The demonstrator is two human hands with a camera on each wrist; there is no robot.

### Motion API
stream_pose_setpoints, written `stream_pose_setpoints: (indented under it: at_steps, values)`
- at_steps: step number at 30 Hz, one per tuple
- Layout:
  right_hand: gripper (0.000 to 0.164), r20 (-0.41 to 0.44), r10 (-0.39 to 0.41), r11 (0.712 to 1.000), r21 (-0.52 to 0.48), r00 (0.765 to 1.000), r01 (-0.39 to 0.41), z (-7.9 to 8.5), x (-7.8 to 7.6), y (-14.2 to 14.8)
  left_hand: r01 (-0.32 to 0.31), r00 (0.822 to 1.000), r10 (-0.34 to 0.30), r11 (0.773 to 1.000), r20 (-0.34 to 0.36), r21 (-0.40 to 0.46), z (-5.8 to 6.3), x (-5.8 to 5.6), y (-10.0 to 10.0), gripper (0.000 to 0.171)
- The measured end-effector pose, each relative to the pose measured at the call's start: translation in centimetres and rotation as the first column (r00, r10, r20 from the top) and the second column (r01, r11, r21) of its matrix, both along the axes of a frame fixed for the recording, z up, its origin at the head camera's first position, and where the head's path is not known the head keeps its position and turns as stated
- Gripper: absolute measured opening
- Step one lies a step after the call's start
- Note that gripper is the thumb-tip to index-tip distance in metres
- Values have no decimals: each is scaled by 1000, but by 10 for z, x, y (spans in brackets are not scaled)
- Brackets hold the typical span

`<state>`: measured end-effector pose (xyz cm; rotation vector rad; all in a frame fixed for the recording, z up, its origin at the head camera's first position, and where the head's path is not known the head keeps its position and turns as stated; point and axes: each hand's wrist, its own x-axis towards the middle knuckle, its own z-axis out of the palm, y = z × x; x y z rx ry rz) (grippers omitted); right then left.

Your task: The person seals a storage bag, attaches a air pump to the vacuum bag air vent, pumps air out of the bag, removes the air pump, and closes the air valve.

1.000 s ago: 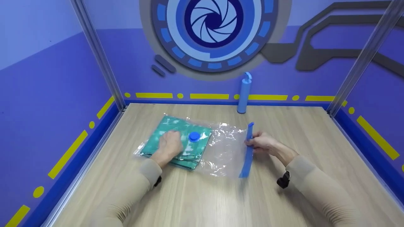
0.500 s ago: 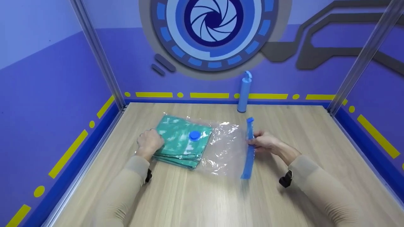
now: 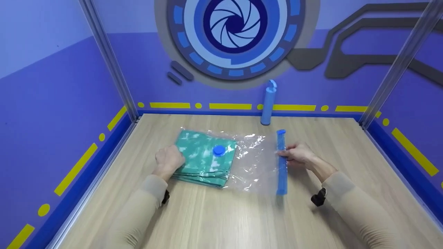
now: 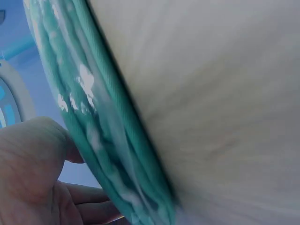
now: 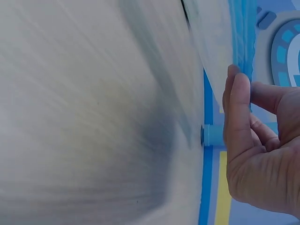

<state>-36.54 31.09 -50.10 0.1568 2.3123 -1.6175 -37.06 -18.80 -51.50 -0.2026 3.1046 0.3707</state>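
Head view, bag: a clear plastic bag lies across the middle of the tabletop, its left part filled with folded green-and-white cloth.
Bag's long axis: left to right; the end with the blue strip points to the person's right, the strip itself running from near to far.
Blue valve: a round disc on the upper face, over the cloth's right half; only this view shows it.
Left hand: knuckles up at the bag's left end, fingers curled down, forearm reaching in from the near left.
Right hand: at the middle of the strip, coming from the right with the wrist bent inward.
Blue pump: upright at the back of the tabletop, near the wall and well apart from both hands.
Left wrist view, cloth: its stacked folds appear edge-on through the plastic, layers the head view gives mostly from above.
Left hand's hold: thumb and fingers grasp the filled end; the fingertips go out of sight behind it.
Right wrist view, strip: pinched, thumb on the upper face and straight fingers beneath, an underside hidden from the head camera.
Strip's height: held off the tabletop, a blurred shadow below.
Pump here: its base shows sideways behind the fingers.
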Motion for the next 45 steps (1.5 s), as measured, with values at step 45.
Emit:
stream_pose_setpoints:
  at_steps: [45]
  values:
    - [25,-69,167,742,666,984,-79,27,0,45,383,892,-385,922,-238,-54,28,21,82,41]
